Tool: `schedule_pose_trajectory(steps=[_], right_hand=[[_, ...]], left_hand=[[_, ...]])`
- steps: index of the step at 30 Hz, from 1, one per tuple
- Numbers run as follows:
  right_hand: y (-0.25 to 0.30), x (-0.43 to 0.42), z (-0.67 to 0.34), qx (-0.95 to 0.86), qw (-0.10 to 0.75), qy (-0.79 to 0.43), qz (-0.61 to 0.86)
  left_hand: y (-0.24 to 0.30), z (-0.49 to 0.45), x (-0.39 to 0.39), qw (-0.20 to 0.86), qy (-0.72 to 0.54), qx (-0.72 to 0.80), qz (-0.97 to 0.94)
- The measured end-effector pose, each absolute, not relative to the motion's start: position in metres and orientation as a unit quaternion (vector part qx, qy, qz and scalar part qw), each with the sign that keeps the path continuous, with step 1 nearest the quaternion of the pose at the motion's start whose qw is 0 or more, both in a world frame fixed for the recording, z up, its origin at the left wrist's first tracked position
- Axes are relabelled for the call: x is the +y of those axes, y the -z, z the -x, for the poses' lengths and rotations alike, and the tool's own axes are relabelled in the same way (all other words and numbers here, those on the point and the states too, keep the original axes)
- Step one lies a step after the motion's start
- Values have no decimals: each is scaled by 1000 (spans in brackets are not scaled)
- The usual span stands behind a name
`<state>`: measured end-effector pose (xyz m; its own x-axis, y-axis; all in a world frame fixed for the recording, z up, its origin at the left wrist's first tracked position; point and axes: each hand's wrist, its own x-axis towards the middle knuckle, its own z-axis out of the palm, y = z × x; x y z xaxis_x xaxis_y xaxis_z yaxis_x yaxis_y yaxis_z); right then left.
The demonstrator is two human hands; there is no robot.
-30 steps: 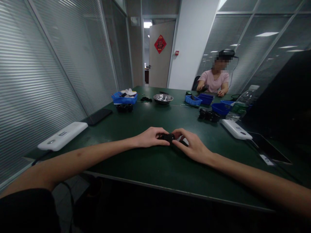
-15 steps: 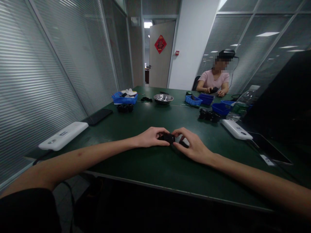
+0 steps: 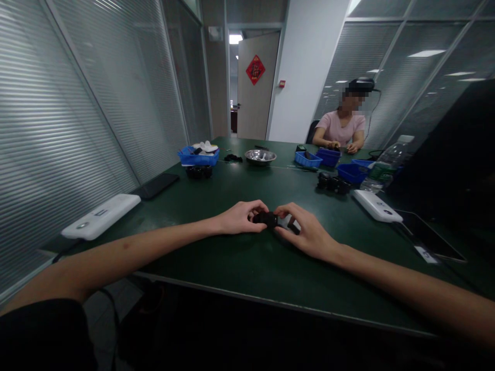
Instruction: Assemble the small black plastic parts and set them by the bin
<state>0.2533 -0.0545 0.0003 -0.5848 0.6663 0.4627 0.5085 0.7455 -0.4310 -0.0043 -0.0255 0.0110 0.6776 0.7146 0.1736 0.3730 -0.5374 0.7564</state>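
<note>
A small dark black part [image 3: 271, 220], its exact kind unclear, is held low over the green table [image 3: 216, 257] in front of me. My left hand [image 3: 245, 217] grips its left end between thumb and fingers. From the other side, my right hand [image 3: 303, 229] has its thumb and fingertips at the part's right end. Under the right palm shows a small grey and black patch that I cannot make out.
Blue bins [image 3: 350, 173], a water bottle [image 3: 386, 165] and black parts [image 3: 332, 183] stand at right. Farther back are a metal bowl [image 3: 260, 157] and a loaded blue basket [image 3: 198, 156]. White devices [image 3: 101, 216] lie on both sides. A co-worker [image 3: 342, 129] sits across.
The black part has shifted very slightly left between my hands, which otherwise keep their places. Across the table, the co-worker's hand with a dark object has moved down to the blue bin.
</note>
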Motion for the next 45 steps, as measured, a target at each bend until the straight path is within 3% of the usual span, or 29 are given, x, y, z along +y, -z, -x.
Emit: schedule_pose_trajectory(steps=[7, 14, 20, 38, 42, 45], right_hand=[[-4, -57, -252, -865, 299, -150, 374], [-6, -58, -250, -889, 314, -145, 301], [-2, -55, -251, -869, 310, -148, 356], [-6, -59, -249, -895, 327, -130, 273], [-5, -58, -249, -870, 363, -132, 306], [-4, -57, -251, -867, 343, -138, 336]], left_hand=[[-8, 3, -25, 366, -251, 320, -837], [-7, 3, -24, 367, -246, 322, -837], [-8, 3, -25, 366, -244, 321, -838], [-10, 4, -25, 366, -239, 320, -840], [-8, 5, -23, 389, -254, 307, -831], [-6, 5, -22, 415, -259, 288, -824]])
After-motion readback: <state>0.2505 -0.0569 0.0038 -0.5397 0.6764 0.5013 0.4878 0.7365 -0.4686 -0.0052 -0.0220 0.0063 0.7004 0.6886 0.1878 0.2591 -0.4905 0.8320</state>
